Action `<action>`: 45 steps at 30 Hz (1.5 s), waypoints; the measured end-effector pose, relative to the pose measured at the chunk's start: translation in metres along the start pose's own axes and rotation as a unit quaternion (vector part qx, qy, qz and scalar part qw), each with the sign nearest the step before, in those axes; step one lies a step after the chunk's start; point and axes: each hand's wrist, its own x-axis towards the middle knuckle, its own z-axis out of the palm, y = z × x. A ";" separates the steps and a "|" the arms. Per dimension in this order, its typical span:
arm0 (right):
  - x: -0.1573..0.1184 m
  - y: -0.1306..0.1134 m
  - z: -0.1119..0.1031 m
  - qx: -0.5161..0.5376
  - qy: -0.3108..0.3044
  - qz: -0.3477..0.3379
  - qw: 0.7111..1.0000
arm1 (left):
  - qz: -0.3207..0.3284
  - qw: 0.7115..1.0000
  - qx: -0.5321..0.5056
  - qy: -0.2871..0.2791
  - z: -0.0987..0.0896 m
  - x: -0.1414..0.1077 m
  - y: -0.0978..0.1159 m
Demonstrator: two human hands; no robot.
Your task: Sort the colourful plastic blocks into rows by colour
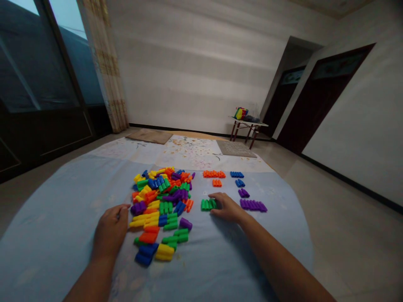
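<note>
My right hand (227, 208) has its thumb and fingers around the right end of a short row of green plastic building blocks (208, 204) lying on the cloth. My left hand (112, 230) rests at the left edge of a mixed heap of bullet-shaped plastic blocks (153, 205), its fingers curled in; whatever they hold, if anything, is hidden. Closest to it are a purple cluster (138, 208) and long yellow blocks (143, 220). The heap mixes yellow, orange, green, blue and purple pieces, many joined side by side.
Sorted rows lie to the right: orange (214, 174), blue (237, 174) and purple (253, 205). A light blue cloth (78, 201) covers the rounded table, with a floral cloth (195, 153) at its far end. A small side table (248, 122) stands by the wall.
</note>
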 end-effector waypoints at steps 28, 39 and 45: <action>0.021 -0.102 0.032 -0.036 -0.028 -0.121 0.992 | 0.004 1.000 -0.018 0.014 -0.004 -0.004 0.008; 0.036 -0.126 0.043 -0.118 -0.063 -0.164 0.977 | 0.020 0.999 -0.030 0.021 -0.005 -0.006 0.008; 0.033 -0.123 0.042 -0.050 -0.007 -0.181 0.982 | 0.195 0.980 -0.037 0.026 0.002 -0.014 0.021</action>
